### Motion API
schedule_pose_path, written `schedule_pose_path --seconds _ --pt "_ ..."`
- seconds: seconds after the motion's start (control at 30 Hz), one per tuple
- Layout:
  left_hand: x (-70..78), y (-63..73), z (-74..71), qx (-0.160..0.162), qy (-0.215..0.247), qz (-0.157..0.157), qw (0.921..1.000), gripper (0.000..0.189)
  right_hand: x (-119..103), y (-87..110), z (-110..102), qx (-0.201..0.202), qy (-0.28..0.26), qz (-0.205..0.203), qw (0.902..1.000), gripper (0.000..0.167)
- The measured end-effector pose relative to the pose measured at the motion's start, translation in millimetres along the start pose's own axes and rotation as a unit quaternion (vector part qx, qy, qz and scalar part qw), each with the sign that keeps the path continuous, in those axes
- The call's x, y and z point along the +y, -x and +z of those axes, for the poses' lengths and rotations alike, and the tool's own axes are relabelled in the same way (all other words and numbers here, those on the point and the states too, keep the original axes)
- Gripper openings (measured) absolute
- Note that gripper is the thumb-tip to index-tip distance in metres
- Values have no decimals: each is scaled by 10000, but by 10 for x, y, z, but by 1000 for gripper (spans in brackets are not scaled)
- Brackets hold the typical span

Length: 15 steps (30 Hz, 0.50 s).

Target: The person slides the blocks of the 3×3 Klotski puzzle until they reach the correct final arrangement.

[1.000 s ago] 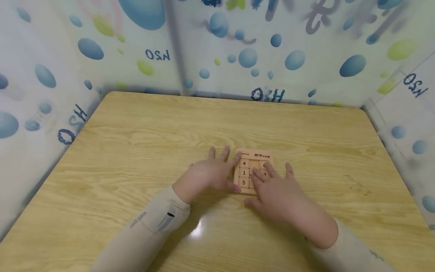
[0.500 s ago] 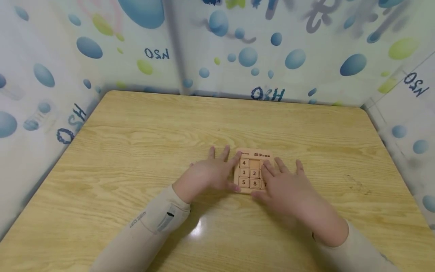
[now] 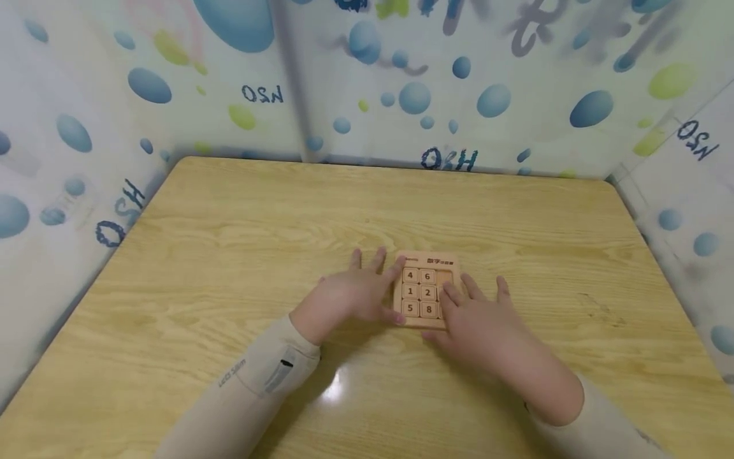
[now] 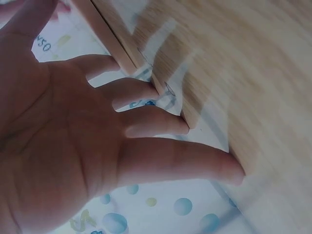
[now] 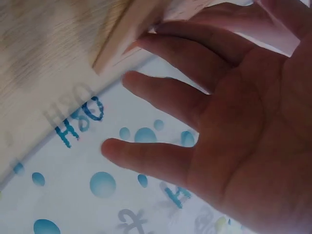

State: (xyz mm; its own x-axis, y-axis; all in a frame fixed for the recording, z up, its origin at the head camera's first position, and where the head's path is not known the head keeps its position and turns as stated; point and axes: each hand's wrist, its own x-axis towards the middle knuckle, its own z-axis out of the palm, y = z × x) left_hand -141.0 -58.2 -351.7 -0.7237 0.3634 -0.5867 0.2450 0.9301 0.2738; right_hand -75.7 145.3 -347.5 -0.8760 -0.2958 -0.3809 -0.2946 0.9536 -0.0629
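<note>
frame (image 3: 421, 323) holds numbered tiles (image 3: 427, 292); left hand (image 3: 361, 292) splayed against frame, right hand (image 3: 480, 328) splayed.

My left hand (image 4: 63, 136) turned its palm to the lens, fingers spread and nearly straight, thumb pointing up and out of sight. My index fingertip ended at the edge of a wooden board (image 4: 106, 34), which slanted down from the top. The pale, wood-grained tabletop (image 4: 263, 97) filled the right side, mirroring my fingers faintly. Below my little finger, a white wall (image 4: 156, 219) showed blue bubbles.
</note>
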Motion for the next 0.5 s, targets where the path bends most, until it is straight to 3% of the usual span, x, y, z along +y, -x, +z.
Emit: schedule_pose_path --seconds 0.13,0.5 --pt "9 -21 -2 -12 -16 1 10000 110 18 59 20 -10 60 9 10000 83" --pt "15 -19 -5 -11 -54 133 9999 109 112 -81 -6 9 24 6 10000 82"
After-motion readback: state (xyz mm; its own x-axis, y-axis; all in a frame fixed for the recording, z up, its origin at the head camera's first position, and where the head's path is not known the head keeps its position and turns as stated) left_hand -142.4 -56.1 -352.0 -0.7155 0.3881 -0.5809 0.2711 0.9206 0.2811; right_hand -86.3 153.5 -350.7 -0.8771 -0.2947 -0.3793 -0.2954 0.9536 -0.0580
